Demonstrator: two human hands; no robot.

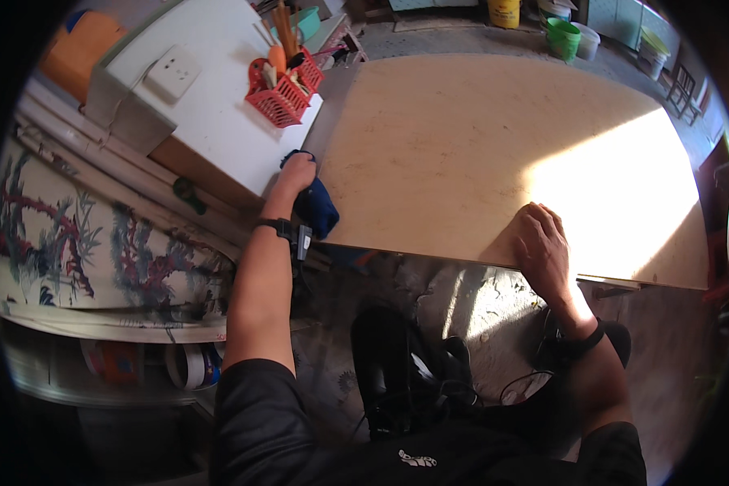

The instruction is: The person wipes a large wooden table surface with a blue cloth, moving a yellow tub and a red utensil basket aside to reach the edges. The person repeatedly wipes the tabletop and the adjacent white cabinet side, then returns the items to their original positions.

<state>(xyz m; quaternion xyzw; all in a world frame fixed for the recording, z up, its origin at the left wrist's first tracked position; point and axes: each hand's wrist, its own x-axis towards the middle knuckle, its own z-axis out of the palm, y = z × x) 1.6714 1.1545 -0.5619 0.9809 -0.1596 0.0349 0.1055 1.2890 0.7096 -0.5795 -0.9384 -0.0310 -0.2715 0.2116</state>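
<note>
My left hand [299,171] is closed around a dark blue cloth [316,209] at the left edge of a light wooden tabletop [429,154]. Part of the cloth hangs below the hand, over the tabletop's near left corner. My right hand [543,249] rests on the tabletop's near edge, its fingers a little bent and holding nothing that I can see. Its thumb side is in shadow.
A white cabinet top [211,105] stands left of the table, with a red plastic basket [282,97] of utensils and a white socket block [172,73]. Behind the table are a green bucket [562,39] and a yellow bucket [504,12]. A painted panel [97,235] is at left.
</note>
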